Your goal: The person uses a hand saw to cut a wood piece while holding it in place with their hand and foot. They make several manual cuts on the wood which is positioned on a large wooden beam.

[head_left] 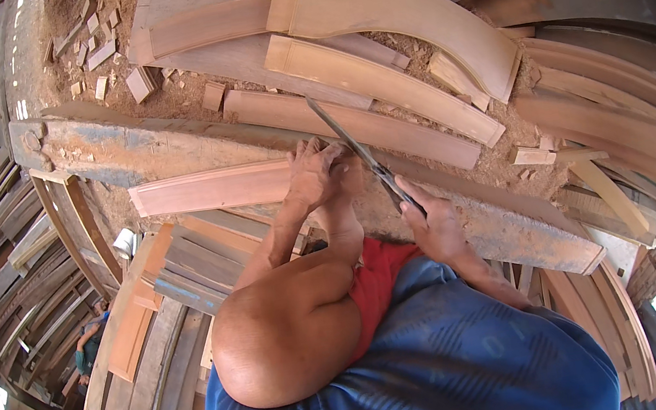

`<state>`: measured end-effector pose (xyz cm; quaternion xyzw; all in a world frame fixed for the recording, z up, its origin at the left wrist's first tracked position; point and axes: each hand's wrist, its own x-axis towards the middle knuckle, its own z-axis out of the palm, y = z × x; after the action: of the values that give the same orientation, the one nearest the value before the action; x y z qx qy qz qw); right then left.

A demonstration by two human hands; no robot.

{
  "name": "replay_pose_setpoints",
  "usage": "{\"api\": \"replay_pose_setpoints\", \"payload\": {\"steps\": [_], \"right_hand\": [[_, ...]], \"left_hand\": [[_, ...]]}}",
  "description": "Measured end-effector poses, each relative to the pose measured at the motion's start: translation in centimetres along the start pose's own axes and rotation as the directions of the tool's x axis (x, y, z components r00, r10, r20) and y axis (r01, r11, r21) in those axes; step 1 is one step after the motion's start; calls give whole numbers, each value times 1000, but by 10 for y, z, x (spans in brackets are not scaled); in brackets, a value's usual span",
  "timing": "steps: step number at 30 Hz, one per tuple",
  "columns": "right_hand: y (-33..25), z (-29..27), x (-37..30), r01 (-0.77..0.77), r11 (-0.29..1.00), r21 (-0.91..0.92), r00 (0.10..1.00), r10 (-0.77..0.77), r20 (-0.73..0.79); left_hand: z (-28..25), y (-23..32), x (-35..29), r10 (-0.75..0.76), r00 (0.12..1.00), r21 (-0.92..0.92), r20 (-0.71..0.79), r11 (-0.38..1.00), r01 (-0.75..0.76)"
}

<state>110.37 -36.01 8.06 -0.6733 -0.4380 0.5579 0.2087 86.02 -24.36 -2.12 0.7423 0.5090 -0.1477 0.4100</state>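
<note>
My right hand grips the dark handle of a handsaw. Its long, narrow blade points up and to the left, seen nearly edge-on. A pinkish wooden board lies along the near side of a heavy beam. My left hand is closed over the board's right end, fingers curled, close beside the blade. My bare foot presses near that same end, partly behind the left hand. Whether the saw teeth touch the board cannot be made out.
The thick, worn beam crosses in front of me. Beyond it, curved wooden panels and small offcuts lie on sawdust. Stacked planks stand at left, with a white cup beside them. Another person is far left.
</note>
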Motion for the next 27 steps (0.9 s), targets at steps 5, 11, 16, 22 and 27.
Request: {"api": "replay_pose_setpoints", "payload": {"steps": [5,11,16,22,27], "right_hand": [[-41,-55,-50,-273,962,4,945,267,187],[-16,-1,7,-20,1000,-13,999,20,33],[-12,2,17,-33,999,42,998,31,48],[-7,-9,2,-50,999,7,998,50,45],[-37,-45,-35,-204,979,3,965,201,169]], "left_hand": [[-1,-2,-10,-16,998,-18,-61,1000,15],[-5,5,-10,-11,997,1,-78,1000,11],[5,-5,-8,22,996,-64,-84,998,-28],[2,12,0,40,997,100,-64,994,-33],[4,-12,-7,236,961,22,-143,972,-236]]}}
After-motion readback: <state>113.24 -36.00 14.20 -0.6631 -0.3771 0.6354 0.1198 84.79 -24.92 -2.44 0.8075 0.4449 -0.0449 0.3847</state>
